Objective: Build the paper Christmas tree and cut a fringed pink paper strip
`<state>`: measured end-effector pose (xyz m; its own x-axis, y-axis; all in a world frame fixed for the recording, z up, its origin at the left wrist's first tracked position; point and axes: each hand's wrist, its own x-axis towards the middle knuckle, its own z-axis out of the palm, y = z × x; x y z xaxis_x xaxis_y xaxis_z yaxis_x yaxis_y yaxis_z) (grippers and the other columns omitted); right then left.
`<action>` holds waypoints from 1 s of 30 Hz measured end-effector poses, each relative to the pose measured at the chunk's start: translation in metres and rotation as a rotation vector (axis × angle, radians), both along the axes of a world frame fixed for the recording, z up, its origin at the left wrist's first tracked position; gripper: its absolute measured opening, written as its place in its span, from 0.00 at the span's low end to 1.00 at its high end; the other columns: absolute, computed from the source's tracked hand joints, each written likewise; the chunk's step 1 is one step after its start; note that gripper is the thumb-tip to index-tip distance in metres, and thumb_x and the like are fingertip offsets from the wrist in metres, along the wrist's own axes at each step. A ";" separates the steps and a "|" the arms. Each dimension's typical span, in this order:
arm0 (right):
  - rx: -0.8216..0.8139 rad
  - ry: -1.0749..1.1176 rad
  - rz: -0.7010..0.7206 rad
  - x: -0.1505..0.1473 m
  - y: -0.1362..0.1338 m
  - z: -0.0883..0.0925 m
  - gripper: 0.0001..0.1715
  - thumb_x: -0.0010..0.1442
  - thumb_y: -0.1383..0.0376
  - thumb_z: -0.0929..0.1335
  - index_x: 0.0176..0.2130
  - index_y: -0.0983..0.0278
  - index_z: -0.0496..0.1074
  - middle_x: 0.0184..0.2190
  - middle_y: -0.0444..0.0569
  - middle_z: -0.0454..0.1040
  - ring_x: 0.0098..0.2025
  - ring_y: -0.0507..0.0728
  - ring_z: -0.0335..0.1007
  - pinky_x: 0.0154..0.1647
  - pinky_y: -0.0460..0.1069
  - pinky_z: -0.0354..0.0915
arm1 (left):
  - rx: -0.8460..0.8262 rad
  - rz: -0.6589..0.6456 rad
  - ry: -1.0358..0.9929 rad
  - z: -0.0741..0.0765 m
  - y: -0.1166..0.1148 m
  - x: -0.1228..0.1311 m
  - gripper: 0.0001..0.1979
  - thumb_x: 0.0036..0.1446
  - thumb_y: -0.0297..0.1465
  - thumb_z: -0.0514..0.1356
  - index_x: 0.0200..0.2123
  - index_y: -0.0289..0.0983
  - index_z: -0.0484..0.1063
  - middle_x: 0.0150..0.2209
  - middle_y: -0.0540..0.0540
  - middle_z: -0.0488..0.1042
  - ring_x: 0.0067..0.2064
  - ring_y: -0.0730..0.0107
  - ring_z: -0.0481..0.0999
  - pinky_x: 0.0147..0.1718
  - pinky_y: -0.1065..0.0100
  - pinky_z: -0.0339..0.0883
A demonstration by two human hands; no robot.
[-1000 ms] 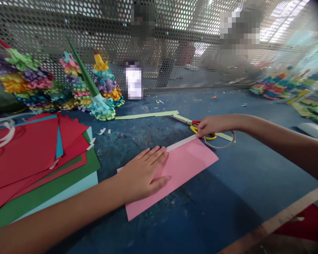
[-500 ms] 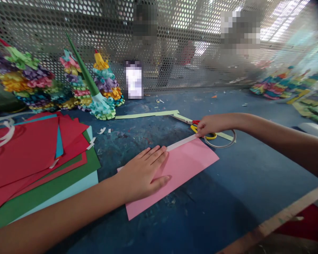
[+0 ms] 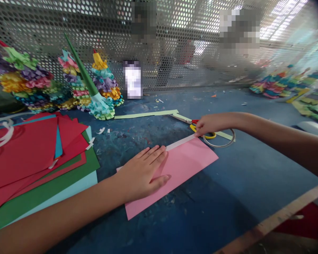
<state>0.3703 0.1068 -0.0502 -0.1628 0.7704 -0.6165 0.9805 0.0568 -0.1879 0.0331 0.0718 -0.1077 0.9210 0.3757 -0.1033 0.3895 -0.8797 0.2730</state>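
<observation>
The left hand (image 3: 141, 174) lies flat on a pink paper (image 3: 187, 165), its fingers spread and not gripping. The paper sits on the blue counter (image 3: 243, 176), with a white strip (image 3: 180, 142) along its top edge. The right hand (image 3: 212, 125) curls at the strip's end, just beside the scissors (image 3: 181, 119); you cannot tell if its fingers pinch. Some red paper (image 3: 23, 151) lies to the left.

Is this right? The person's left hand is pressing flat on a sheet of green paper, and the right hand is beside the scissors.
Not quite: the head view shows that the left hand is pressing on a sheet of pink paper, not green. The right hand is indeed beside the scissors.
</observation>
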 end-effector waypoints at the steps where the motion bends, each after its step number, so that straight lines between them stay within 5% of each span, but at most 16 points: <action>1: 0.000 -0.010 0.001 -0.003 -0.001 0.001 0.19 0.60 0.55 0.65 0.28 0.66 0.69 0.24 0.46 0.64 0.26 0.52 0.54 0.27 0.50 0.49 | -0.001 0.000 0.002 0.000 0.000 0.000 0.38 0.67 0.53 0.37 0.70 0.34 0.44 0.72 0.43 0.40 0.72 0.60 0.41 0.68 0.57 0.36; 10: 0.041 -0.139 0.014 -0.025 -0.003 0.009 0.13 0.59 0.62 0.65 0.26 0.66 0.69 0.23 0.47 0.67 0.24 0.51 0.57 0.26 0.49 0.50 | 0.002 0.003 0.008 0.000 0.000 0.000 0.38 0.67 0.53 0.37 0.70 0.34 0.43 0.72 0.44 0.40 0.72 0.60 0.41 0.68 0.57 0.35; 20: 0.180 -0.266 -0.037 -0.031 -0.008 0.000 0.15 0.56 0.57 0.67 0.25 0.65 0.73 0.24 0.51 0.73 0.23 0.55 0.62 0.26 0.49 0.50 | 0.012 -0.001 0.015 0.009 0.001 0.002 0.38 0.66 0.52 0.42 0.69 0.32 0.48 0.71 0.41 0.46 0.71 0.57 0.47 0.67 0.55 0.42; 26: 0.292 -0.125 -0.029 -0.035 -0.030 0.013 0.15 0.59 0.62 0.63 0.30 0.64 0.76 0.32 0.53 0.78 0.32 0.59 0.70 0.28 0.49 0.55 | -0.028 -0.059 0.093 0.032 0.015 -0.012 0.29 0.68 0.42 0.47 0.67 0.35 0.55 0.69 0.41 0.55 0.68 0.53 0.55 0.64 0.53 0.51; 30: 0.340 0.031 -0.025 -0.048 -0.038 0.033 0.19 0.62 0.57 0.61 0.38 0.61 0.78 0.39 0.49 0.80 0.37 0.58 0.74 0.32 0.48 0.61 | -0.078 0.024 0.128 0.063 0.023 -0.033 0.22 0.68 0.40 0.47 0.57 0.41 0.70 0.57 0.45 0.74 0.57 0.55 0.73 0.53 0.59 0.65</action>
